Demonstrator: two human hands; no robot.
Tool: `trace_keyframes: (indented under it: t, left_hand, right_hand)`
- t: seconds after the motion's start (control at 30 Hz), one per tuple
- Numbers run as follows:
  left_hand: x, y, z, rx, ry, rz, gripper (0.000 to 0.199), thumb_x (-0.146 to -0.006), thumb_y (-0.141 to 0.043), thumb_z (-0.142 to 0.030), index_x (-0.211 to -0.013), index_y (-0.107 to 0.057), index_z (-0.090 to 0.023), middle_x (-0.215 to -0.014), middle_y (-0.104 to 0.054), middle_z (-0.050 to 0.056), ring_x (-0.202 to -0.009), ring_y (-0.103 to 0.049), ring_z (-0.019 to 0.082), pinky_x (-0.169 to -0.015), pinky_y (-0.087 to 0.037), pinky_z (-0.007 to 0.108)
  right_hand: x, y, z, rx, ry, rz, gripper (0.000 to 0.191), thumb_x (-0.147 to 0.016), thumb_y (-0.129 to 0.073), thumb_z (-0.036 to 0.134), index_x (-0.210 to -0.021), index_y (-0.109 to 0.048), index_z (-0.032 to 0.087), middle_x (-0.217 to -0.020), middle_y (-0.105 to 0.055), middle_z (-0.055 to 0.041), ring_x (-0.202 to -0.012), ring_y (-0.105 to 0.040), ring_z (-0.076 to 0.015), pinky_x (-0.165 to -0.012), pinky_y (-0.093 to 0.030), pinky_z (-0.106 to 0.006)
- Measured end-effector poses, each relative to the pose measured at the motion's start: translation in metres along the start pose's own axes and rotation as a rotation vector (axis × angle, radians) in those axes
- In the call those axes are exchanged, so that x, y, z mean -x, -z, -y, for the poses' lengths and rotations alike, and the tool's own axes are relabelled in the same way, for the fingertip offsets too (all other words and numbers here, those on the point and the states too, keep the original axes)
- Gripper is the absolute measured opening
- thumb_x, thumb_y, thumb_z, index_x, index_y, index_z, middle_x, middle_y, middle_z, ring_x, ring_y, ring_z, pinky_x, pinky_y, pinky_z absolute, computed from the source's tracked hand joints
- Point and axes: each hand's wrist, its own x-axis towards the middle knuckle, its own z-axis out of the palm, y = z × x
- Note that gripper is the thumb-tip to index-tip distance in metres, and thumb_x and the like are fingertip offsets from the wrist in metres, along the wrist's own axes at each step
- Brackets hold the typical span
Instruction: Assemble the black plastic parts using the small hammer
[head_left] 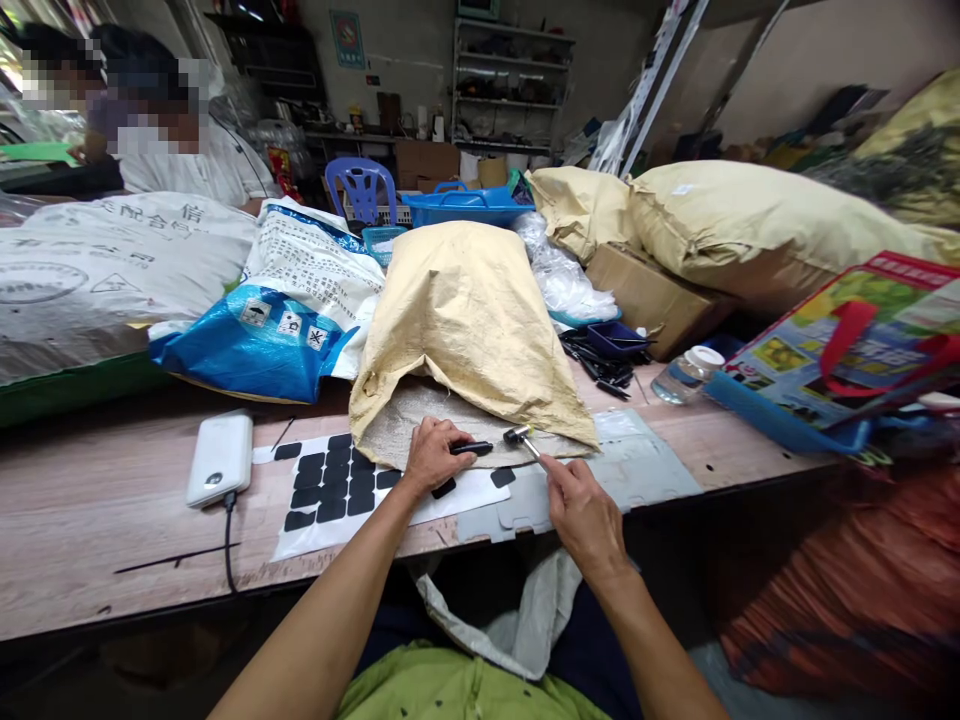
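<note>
My left hand (435, 455) is closed on a short black rod-shaped piece (472, 448), perhaps a pen or handle, which points right over the sack's mouth. In my right hand (589, 510) is a small hammer (534, 448) with a metal shaft; its dark head with a pale end lies just right of the black piece, apart from it. Both hands are at the open mouth of a tan woven sack (469, 300). Beneath my left hand and to its left lies a white sheet (289, 545) of black rounded-square stickers (334, 490). A grey plastic sheet (637, 465) is under the sack's right side.
A white power bank (219, 458) with a cable lies left. Blue-and-white sacks (285, 300) stand beyond it. Black parts (600, 365), a clear jar (686, 375) and a blue tray (795, 420) with a colourful bag are at right. People sit at the far left.
</note>
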Motion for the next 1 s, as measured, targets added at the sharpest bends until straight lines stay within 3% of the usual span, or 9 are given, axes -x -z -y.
trace_keyframes:
  t: [0.13, 0.27, 0.37, 0.5, 0.67, 0.83, 1.0]
  left_hand:
    - [-0.001, 0.000, 0.005, -0.007, -0.041, 0.017, 0.016, -0.086, -0.072, -0.039, -0.098, -0.080, -0.033, -0.096, -0.072, 0.001, -0.106, -0.049, 0.026, -0.094, -0.032, 0.044]
    - [0.000, -0.001, 0.008, -0.030, -0.107, 0.039, 0.018, -0.093, -0.064, -0.039, -0.101, -0.078, -0.031, -0.101, -0.071, 0.001, -0.106, -0.050, 0.025, -0.093, -0.031, 0.044]
    - [0.002, -0.002, 0.007, -0.032, -0.164, 0.028, 0.020, -0.097, -0.058, -0.038, -0.105, -0.074, -0.030, -0.103, -0.070, 0.001, -0.105, -0.051, 0.024, -0.094, -0.031, 0.043]
    - [0.005, -0.003, 0.005, -0.028, -0.257, 0.020, 0.022, -0.101, -0.051, -0.036, -0.110, -0.070, -0.029, -0.106, -0.071, 0.000, -0.107, -0.051, 0.024, -0.098, -0.030, 0.044]
    - [0.006, -0.005, 0.005, -0.045, -0.319, 0.023, 0.022, -0.101, -0.050, -0.033, -0.113, -0.069, -0.029, -0.104, -0.072, 0.001, -0.105, -0.051, 0.023, -0.099, -0.029, 0.044]
    - [0.006, -0.005, 0.004, -0.082, -0.361, 0.030, 0.019, -0.100, -0.055, -0.031, -0.113, -0.068, -0.029, -0.100, -0.072, 0.000, -0.103, -0.052, 0.022, -0.097, -0.029, 0.043]
    - [0.006, -0.006, 0.005, -0.112, -0.389, 0.049, 0.018, -0.100, -0.057, -0.030, -0.112, -0.070, -0.030, -0.101, -0.073, 0.000, -0.102, -0.052, 0.022, -0.097, -0.028, 0.043]
  right_hand:
    - [0.001, -0.002, -0.005, 0.184, 0.056, -0.056, 0.039, -0.092, -0.056, 0.014, -0.127, -0.069, 0.028, -0.088, -0.060, -0.0078, -0.087, -0.054, -0.0240, -0.065, -0.037, -0.032]
    - [-0.006, -0.001, 0.005, 0.167, 0.071, -0.101, 0.029, -0.090, -0.062, 0.015, -0.114, -0.073, 0.025, -0.097, -0.063, -0.0107, -0.103, -0.052, -0.0307, -0.080, -0.041, -0.040]
    - [-0.018, -0.005, 0.018, -0.068, 0.100, -0.040, 0.027, -0.095, -0.058, 0.022, -0.119, -0.069, 0.022, -0.101, -0.063, -0.0103, -0.099, -0.056, -0.0267, -0.083, -0.045, -0.038]
    - [-0.037, -0.020, 0.032, -0.373, 0.222, 0.197, 0.029, -0.098, -0.057, 0.028, -0.125, -0.062, 0.022, -0.103, -0.064, -0.0061, -0.090, -0.061, -0.0191, -0.082, -0.048, -0.032]
    - [-0.046, -0.029, 0.036, -0.324, 0.320, 0.276, 0.012, -0.099, -0.056, 0.029, -0.107, -0.061, 0.021, -0.100, -0.065, -0.0050, -0.092, -0.060, -0.0191, -0.081, -0.045, -0.030]
    - [-0.044, -0.029, 0.035, -0.240, 0.373, 0.233, 0.017, -0.097, -0.061, 0.038, -0.098, -0.060, 0.021, -0.095, -0.065, -0.0050, -0.087, -0.059, -0.0191, -0.075, -0.042, -0.029]
    - [-0.043, -0.036, 0.033, -0.185, 0.417, 0.193, 0.018, -0.098, -0.059, 0.036, -0.089, -0.061, 0.020, -0.086, -0.064, -0.0031, -0.076, -0.057, -0.0166, -0.068, -0.036, -0.028]
